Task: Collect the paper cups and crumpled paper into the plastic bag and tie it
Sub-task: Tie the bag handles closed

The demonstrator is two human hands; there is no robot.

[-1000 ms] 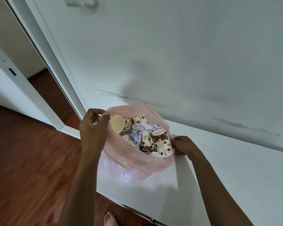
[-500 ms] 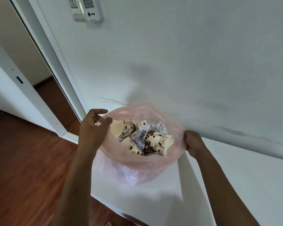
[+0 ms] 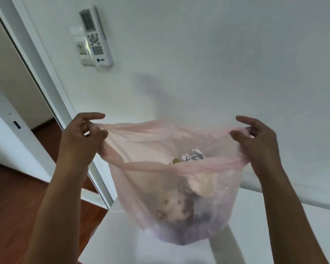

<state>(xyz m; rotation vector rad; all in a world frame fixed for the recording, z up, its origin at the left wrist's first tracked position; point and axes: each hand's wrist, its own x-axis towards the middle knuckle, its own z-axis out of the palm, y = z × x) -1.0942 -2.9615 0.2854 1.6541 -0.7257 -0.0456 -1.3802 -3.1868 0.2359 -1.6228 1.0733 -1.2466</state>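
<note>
A thin pink plastic bag (image 3: 141, 180) hangs in the air above the white table (image 3: 122, 242), stretched wide between my hands. My left hand (image 3: 82, 138) pinches the bag's left rim; my right hand (image 3: 257, 141) pinches the right rim. Patterned paper cups (image 3: 175, 208) show dimly through the bag's wall at its bottom. A bit of crumpled paper (image 3: 193, 155) peeks over the near rim inside the bag.
A white wall rises right behind the table, with a remote control (image 3: 95, 37) in a wall holder. To the left a white door frame (image 3: 46, 77) opens onto a dark wooden floor (image 3: 13, 206).
Both hands have lifted the bag off the table and pulled its rim apart sideways. The contents have sunk to the bottom, and the view has tilted upward.
</note>
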